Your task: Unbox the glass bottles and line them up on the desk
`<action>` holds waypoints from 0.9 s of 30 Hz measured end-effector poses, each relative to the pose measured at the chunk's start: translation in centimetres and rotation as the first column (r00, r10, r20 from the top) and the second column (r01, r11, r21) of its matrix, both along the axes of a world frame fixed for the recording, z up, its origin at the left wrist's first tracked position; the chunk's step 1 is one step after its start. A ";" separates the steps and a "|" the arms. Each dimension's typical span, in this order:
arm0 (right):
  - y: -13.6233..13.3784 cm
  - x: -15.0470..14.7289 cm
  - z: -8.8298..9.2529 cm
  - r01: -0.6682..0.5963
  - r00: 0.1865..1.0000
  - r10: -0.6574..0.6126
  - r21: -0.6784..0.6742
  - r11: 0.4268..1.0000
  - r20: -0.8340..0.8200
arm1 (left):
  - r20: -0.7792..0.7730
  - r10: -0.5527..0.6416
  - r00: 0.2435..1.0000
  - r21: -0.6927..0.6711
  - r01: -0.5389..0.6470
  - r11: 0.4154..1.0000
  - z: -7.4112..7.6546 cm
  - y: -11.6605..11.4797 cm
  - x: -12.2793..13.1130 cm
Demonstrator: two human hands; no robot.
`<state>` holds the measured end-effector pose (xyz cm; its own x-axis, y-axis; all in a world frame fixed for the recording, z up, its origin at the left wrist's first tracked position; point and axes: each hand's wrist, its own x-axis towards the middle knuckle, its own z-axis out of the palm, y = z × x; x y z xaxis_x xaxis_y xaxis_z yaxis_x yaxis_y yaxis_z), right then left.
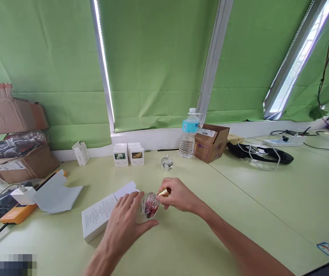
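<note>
A glass perfume bottle (149, 205) with dark red and pink inside lies tilted on the pale green table (198, 234), cupped by my left hand (121, 226). My right hand (180, 195) pinches a gold cylinder with a dark red end (164, 192) against the bottle's top. Where the two meet is partly hidden by my fingers. A white box printed with text (97, 215) lies flat under my left fingers, its flap open. A small round glass bottle (167, 162) stands farther ahead.
Small white product boxes (128, 154) and a water bottle (189, 134) stand along the back, next to a cardboard box (211, 142). Black cables and a power strip (285, 142) lie right. Cardboard, plastic wrap, an orange object (17, 214) and white card lie left.
</note>
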<state>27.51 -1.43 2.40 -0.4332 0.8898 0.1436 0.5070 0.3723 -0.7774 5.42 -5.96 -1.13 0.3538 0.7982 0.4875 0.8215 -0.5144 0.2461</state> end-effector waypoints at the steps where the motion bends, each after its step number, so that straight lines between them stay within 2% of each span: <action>1: -0.3 -0.3 -0.1 -0.014 1.000 0.014 -0.004 1.000 0.008 | -0.011 -0.022 1.000 -0.013 0.022 1.000 -0.2 -0.3 0.8; 3: -0.8 -0.9 -0.1 -0.027 0.999 0.026 0.023 0.999 0.045 | -0.031 -0.037 0.999 -0.010 0.037 0.999 -0.8 -0.6 1.8; 5: -1.3 -1.4 -0.1 -0.020 0.994 0.004 0.139 0.990 0.112 | -0.044 -0.036 0.998 0.052 0.039 0.998 -1.5 -0.6 2.1; 8: -1.8 -1.6 0.4 -0.045 0.979 -0.022 0.317 0.947 0.205 | -0.053 -0.022 0.998 0.176 0.031 0.984 -2.3 -0.4 2.0; 11: -2.0 -1.4 0.9 -0.108 0.975 0.040 0.315 0.943 0.217 | -0.029 -0.007 1.000 0.202 0.013 0.979 -2.4 -0.5 2.0; 15: -2.0 -1.3 0.9 -0.104 0.986 0.071 0.218 0.970 0.153 | 0.061 -0.003 0.998 0.058 0.000 0.998 -1.8 -0.8 2.2; 18: -1.9 -1.4 0.8 -0.090 0.989 0.051 0.288 0.953 0.142 | 0.118 0.012 0.993 -0.076 -0.003 0.997 -1.5 -0.9 2.3; 21: -2.0 -1.6 0.8 -0.086 0.990 0.035 0.390 0.917 0.136 | 0.165 0.029 0.986 -0.154 -0.004 0.988 -1.4 -0.9 2.3; 24: -2.0 -1.6 1.0 -0.042 0.997 0.015 0.395 0.918 0.070 | 0.212 0.043 0.976 -0.204 0.001 0.979 -1.2 -0.8 2.2; 27: -1.6 -1.2 1.1 0.073 0.997 -0.081 0.373 0.925 0.005 | 0.271 0.057 0.961 -0.256 0.014 0.967 -1.1 -0.6 2.1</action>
<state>26.32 -3.05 3.50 -0.3714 0.8049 0.4628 0.5597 0.5918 -0.5801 7.53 -6.54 -2.22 0.2167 0.9136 0.3440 0.7139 -0.3887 0.5825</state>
